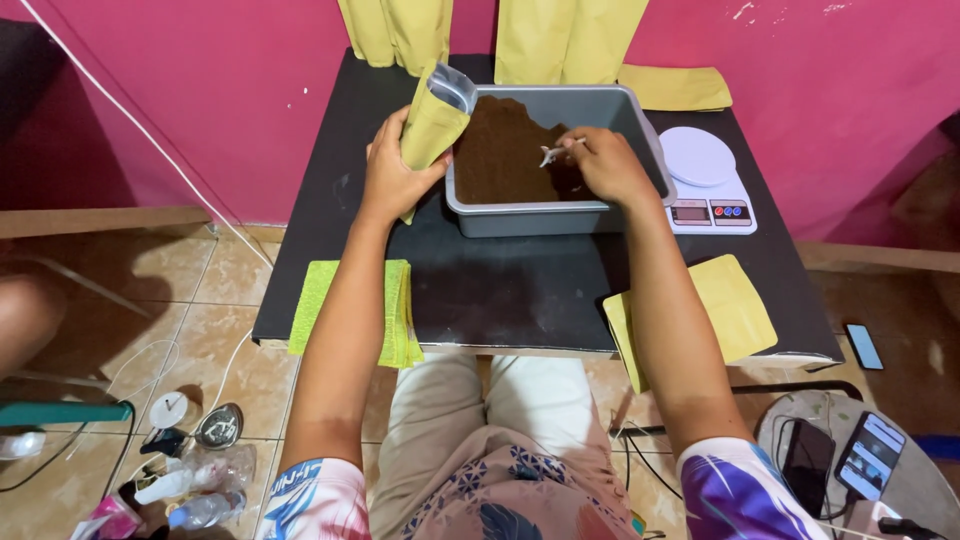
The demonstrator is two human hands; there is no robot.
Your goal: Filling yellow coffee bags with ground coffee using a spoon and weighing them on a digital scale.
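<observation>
Pouch point(432, 120), yellow with a silver open mouth, is held upright-tilted at the far left corner of the tray point(560, 215), gripped round its lower half by the left hand point(392, 175). Tray is grey, rectangular, set at the far middle of the black table point(500, 290), and holds dark brown powder point(500, 155). A small white scoop point(556, 151) is pinched in the closed right hand point(605, 165), over the powder inside the tray. A white scale point(705, 180) is seen just right of the tray, touching or nearly so. A flat yellow pouch point(735, 305) lies at the near right edge, partly under the right forearm. A green cloth point(395, 310) is draped over the near left edge. More yellow pouches point(570, 40) are stacked against the pink wall at the far side. Phones point(845, 455) lie on the floor, near right.
</observation>
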